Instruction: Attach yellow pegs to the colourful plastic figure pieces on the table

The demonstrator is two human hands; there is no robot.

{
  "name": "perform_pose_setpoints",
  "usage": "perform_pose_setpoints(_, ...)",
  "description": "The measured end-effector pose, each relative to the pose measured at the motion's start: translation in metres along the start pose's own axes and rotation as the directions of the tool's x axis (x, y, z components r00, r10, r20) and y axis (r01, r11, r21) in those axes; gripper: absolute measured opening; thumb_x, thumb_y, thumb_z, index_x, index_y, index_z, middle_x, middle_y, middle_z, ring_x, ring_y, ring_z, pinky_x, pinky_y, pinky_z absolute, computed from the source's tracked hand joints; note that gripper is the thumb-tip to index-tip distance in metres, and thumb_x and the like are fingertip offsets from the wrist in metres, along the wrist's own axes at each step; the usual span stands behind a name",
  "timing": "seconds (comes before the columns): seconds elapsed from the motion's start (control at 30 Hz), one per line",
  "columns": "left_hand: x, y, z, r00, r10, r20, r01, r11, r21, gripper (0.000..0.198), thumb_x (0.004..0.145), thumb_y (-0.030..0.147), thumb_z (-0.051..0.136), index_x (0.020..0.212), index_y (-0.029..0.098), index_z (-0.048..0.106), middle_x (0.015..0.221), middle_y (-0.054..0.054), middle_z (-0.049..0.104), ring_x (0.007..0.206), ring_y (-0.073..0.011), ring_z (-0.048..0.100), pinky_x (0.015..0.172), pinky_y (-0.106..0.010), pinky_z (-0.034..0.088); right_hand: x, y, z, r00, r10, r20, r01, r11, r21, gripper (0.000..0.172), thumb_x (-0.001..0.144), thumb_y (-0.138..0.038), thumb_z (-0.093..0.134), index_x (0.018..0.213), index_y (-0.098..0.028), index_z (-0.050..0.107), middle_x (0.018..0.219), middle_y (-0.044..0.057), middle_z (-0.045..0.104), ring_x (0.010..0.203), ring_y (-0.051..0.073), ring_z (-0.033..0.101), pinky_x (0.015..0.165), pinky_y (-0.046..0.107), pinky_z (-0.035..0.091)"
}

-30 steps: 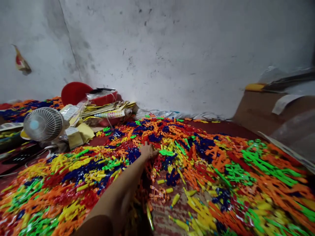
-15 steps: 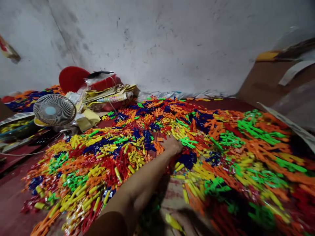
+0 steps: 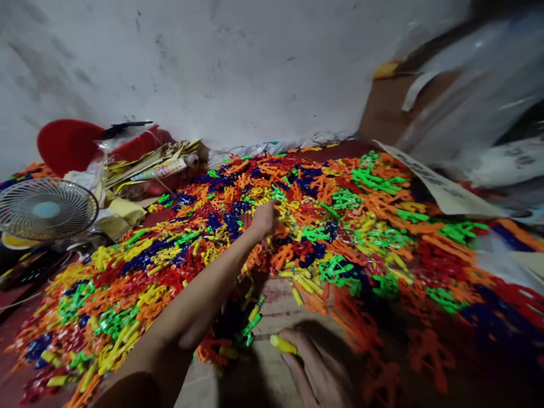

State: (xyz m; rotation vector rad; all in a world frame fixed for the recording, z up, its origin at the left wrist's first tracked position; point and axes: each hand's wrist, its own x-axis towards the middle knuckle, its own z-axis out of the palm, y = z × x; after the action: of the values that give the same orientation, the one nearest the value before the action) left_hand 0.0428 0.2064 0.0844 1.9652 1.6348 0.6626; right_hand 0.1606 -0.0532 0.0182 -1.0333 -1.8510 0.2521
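Note:
My left arm stretches from the lower left, and my left hand is over the middle of a heap of small plastic pieces. Its fingers are mostly hidden behind the back of the hand, so a hold on anything does not show. Low in the view, my right hand pinches a small yellow plastic piece between thumb and fingers, above a brown board-like surface. Loose yellow sticks lie just beyond it. Green linked pieces rest to their right.
At the left stand a fan, a red round tub or lid and a stack of yellowish papers. A cardboard box, clear plastic sheeting and a pale printed sheet border the heap at the right. Behind is a stained wall.
The view has swung to the right, so the fan and box sit further left. My left hand has reached farther over the heap. My right hand shows more fully, still with the yellow piece.

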Motion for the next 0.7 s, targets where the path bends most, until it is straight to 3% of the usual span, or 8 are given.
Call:
perform_pose_setpoints(0.13,0.01,-0.013,-0.007,0.999,-0.015,0.05,0.02,0.995,-0.1,0.03,0.077,0.006,0.07,0.106,0.008,0.066,0.077,-0.006,0.071,0.059,-0.0112,0.061,0.06,-0.022,0.051,-0.009,0.008,0.002,0.998,0.058,0.016,-0.057,0.997,-0.057,0.026,0.102,-0.023,0.036,0.112,-0.025,0.06,0.092,0.001,0.077,0.079,0.017,0.076,0.071,0.021,0.06)
perform_pose_setpoints(0.27,0.0,-0.023,0.007,0.999,-0.033,0.028,0.036,0.994,-0.101,0.025,0.073,0.002,0.066,0.096,0.009,0.07,0.074,-0.003,0.07,0.057,-0.009,0.059,0.059,-0.019,0.049,-0.02,0.016,-0.004,0.997,0.038,0.074,-0.031,0.996,-0.089,0.027,0.1,-0.022,0.042,0.121,-0.024,0.059,0.103,0.002,0.077,0.092,0.017,0.075,0.08,0.022,0.06)
perform_pose_setpoints(0.37,-0.01,-0.035,0.005,0.994,-0.089,-0.068,0.089,0.996,-0.01,0.024,0.082,0.009,0.057,0.102,0.012,0.07,0.088,-0.005,0.072,0.072,-0.0125,0.065,0.066,-0.02,0.05,-0.026,0.024,-0.01,0.994,0.066,0.089,-0.06,0.996,-0.069,0.027,0.099,-0.02,0.046,0.123,-0.024,0.058,0.105,0.003,0.077,0.095,0.016,0.075,0.08,0.02,0.06)
perform_pose_setpoints(0.47,-0.015,-0.047,-0.004,0.978,-0.171,-0.121,0.188,0.971,0.15,0.018,0.086,0.02,0.058,0.099,0.016,0.071,0.1,-0.01,0.073,0.094,-0.0188,0.068,0.079,-0.024,0.051,-0.024,0.025,-0.014,0.994,0.112,0.02,-0.111,0.993,-0.033,0.024,0.099,-0.02,0.045,0.117,-0.025,0.06,0.096,0.001,0.077,0.084,0.014,0.075,0.073,0.018,0.06)
perform_pose_setpoints(0.6,-0.016,-0.048,0.001,0.949,-0.306,-0.081,0.314,0.875,0.369,0.029,0.076,0.043,0.076,0.081,0.014,0.072,0.099,-0.021,0.073,0.105,-0.0342,0.068,0.087,-0.039,0.051,-0.015,0.013,-0.01,0.982,0.188,-0.031,-0.189,0.982,-0.012,0.025,0.101,-0.026,0.041,0.11,-0.027,0.064,0.092,0.002,0.078,0.079,0.015,0.076,0.069,0.019,0.06)
perform_pose_setpoints(0.7,-0.013,-0.043,0.014,0.95,-0.31,-0.029,0.29,0.845,0.45,0.039,0.073,0.052,0.077,0.082,0.014,0.073,0.108,-0.023,0.071,0.111,-0.0383,0.065,0.092,-0.045,0.05,-0.013,0.005,-0.003,0.975,0.216,-0.049,-0.217,0.976,-0.01,0.03,0.102,-0.031,0.038,0.108,-0.027,0.068,0.09,0.003,0.077,0.078,0.016,0.075,0.069,0.02,0.06)
